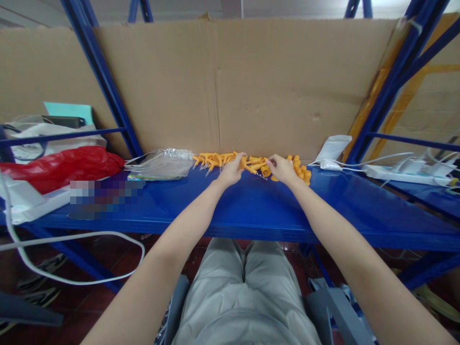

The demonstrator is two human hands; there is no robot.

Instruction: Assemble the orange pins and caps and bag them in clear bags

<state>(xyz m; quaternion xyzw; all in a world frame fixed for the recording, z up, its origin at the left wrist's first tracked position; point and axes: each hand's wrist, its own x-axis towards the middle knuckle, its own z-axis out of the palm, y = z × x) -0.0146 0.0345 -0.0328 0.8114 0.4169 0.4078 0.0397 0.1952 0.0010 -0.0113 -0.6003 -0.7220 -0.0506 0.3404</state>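
Observation:
A pile of small orange plastic parts (256, 165), some with little metal chains, lies along the back of the blue metal shelf (251, 211), against a cardboard sheet. My left hand (232, 170) reaches into the pile, fingers curled and pinching an orange part. My right hand (282, 168) is beside it, its fingers pinched on another orange part near the pile's middle. More orange parts (301, 170) lie just right of my right hand.
Clear plastic bags (163, 163) lie left of the pile, then a red bag (61, 167) and white items. A white pouch (332, 148), cables and a power strip (406, 175) sit at right. Blue rack posts (108, 81) flank the cardboard.

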